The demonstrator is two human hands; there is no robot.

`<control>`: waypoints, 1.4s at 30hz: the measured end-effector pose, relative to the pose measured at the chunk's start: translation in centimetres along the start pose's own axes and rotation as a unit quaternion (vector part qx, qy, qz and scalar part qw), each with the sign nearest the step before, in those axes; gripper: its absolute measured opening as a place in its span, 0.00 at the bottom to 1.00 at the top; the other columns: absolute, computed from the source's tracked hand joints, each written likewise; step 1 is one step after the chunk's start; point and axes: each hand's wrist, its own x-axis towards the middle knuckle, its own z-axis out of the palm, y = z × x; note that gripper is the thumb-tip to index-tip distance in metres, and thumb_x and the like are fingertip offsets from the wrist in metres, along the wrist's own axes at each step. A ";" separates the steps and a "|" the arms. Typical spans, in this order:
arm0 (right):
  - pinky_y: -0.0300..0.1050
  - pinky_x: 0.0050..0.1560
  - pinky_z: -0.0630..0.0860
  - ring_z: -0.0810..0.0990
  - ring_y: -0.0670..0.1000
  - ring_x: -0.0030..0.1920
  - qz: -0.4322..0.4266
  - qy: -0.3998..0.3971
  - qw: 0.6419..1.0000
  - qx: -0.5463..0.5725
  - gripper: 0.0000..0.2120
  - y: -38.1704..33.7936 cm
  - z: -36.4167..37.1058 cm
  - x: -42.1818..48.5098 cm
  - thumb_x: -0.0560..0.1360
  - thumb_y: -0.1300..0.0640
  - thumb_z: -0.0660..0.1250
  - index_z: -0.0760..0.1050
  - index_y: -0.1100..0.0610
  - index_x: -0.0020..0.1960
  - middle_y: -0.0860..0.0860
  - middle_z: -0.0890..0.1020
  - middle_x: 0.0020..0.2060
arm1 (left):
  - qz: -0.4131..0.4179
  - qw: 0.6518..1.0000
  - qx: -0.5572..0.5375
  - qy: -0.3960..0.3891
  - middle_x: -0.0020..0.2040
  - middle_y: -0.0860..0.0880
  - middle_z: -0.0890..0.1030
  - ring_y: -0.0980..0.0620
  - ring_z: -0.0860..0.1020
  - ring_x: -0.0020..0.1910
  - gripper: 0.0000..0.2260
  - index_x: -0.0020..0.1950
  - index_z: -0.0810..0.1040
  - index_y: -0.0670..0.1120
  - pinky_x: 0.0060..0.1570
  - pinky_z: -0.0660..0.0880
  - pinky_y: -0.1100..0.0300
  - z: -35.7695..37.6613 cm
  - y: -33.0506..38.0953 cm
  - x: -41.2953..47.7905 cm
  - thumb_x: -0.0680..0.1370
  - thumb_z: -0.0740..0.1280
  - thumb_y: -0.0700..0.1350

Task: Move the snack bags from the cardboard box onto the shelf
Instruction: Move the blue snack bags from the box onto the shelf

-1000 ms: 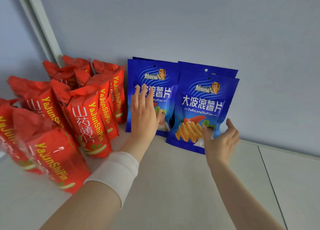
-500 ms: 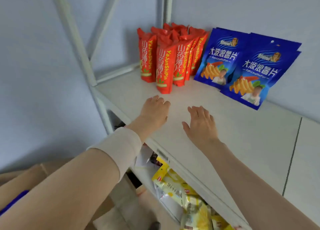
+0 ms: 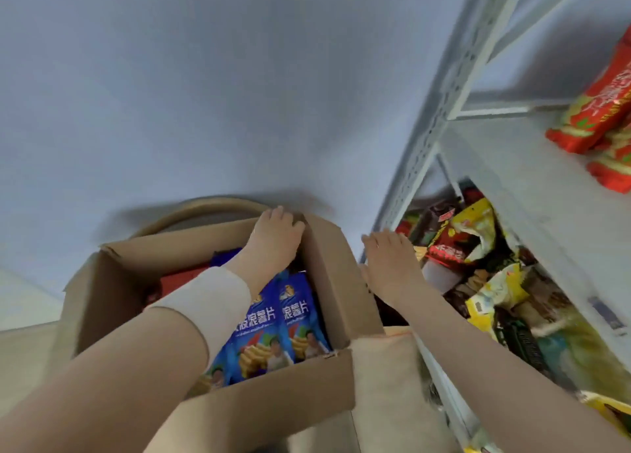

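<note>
- The left hand (image 3: 276,234) reaches over the cardboard box (image 3: 218,398), palm down, fingers (image 3: 290,222) loosely curled and grasping nothing.
- The right hand (image 3: 389,258) hovers between box and shelf (image 3: 532,193), fingers spread, empty.
- Half a second ago both hands lay over the shelf board; they have dropped to the box.
- Blue snack bags (image 3: 273,329) stand inside the box; red bags (image 3: 601,104) sit on the shelf.
</note>
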 end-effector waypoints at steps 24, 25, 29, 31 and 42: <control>0.58 0.61 0.68 0.66 0.62 0.66 0.247 -0.343 0.883 0.203 0.45 -21.8 27.3 6.1 0.64 0.45 0.76 0.55 0.58 0.71 0.60 0.65 0.66 | -0.596 0.581 -0.520 -0.194 0.73 0.41 0.60 0.41 0.61 0.72 0.38 0.74 0.57 0.44 0.67 0.64 0.45 39.4 -8.6 -10.7 0.70 0.74 0.49; 0.59 0.60 0.68 0.67 0.62 0.66 0.259 -0.332 0.882 0.213 0.43 -21.7 27.7 6.2 0.64 0.47 0.77 0.57 0.58 0.69 0.60 0.67 0.65 | -0.607 0.576 -0.515 -0.188 0.73 0.41 0.62 0.41 0.62 0.71 0.38 0.73 0.59 0.44 0.67 0.64 0.45 39.8 -8.3 -10.9 0.70 0.75 0.49; 0.51 0.50 0.69 0.73 0.61 0.61 0.303 -0.317 0.852 0.285 0.35 -21.3 28.2 6.4 0.62 0.52 0.79 0.63 0.58 0.61 0.58 0.75 0.60 | -0.608 0.567 -0.529 -0.168 0.62 0.43 0.76 0.42 0.74 0.62 0.30 0.65 0.69 0.43 0.58 0.73 0.48 40.2 -8.0 -11.3 0.68 0.76 0.52; 0.48 0.48 0.69 0.75 0.60 0.59 0.297 -0.342 0.836 0.310 0.30 -21.0 28.2 6.5 0.64 0.51 0.77 0.68 0.59 0.60 0.57 0.77 0.58 | -0.584 0.572 -0.551 -0.170 0.59 0.44 0.79 0.43 0.76 0.58 0.26 0.62 0.72 0.44 0.54 0.73 0.51 40.1 -8.2 -11.6 0.69 0.75 0.52; 0.46 0.54 0.71 0.76 0.50 0.49 0.234 -0.335 0.775 0.483 0.18 -20.1 25.2 4.6 0.70 0.58 0.73 0.74 0.60 0.58 0.52 0.80 0.52 | -0.510 0.480 -0.712 -0.060 0.58 0.46 0.80 0.45 0.78 0.57 0.20 0.61 0.73 0.47 0.59 0.74 0.46 36.7 -11.1 -14.8 0.71 0.74 0.44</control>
